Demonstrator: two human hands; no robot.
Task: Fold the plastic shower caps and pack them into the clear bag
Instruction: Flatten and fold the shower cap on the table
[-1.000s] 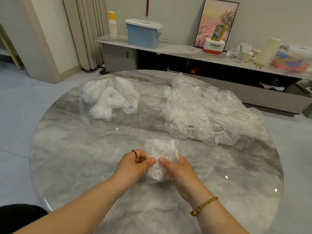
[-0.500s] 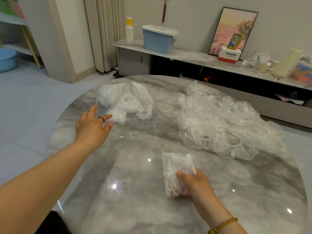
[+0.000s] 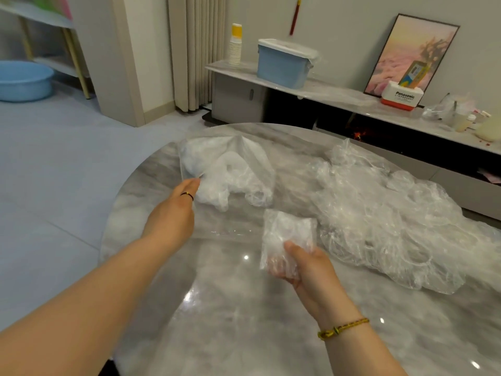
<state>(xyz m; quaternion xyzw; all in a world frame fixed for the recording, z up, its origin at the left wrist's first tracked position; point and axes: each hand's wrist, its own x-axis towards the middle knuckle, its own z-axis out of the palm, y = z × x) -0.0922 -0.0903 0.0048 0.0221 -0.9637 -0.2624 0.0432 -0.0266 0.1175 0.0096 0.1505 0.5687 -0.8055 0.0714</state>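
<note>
My right hand [image 3: 311, 270] grips a folded shower cap [image 3: 288, 234], a small crinkled square held just above the marble table [image 3: 217, 308]. The clear bag [image 3: 244, 158] lies at the far left of the table with several white folded caps inside. My left hand [image 3: 176, 210] reaches out to the bag's near left edge, where its fingertips close on the plastic. To the right, a loose pile of unfolded shower caps [image 3: 393, 221] spreads across the table.
Beyond the round table runs a low marble sideboard [image 3: 339, 96] carrying a blue lidded bin [image 3: 284, 63], a stack of paper cups [image 3: 235, 44] and a framed picture [image 3: 409, 55]. A blue basin [image 3: 23, 80] sits on the floor at far left.
My left hand let go of the folded cap and travelled forward-left to the clear bag's edge. My right hand keeps hold of the folded cap and has lifted it toward the bag.
</note>
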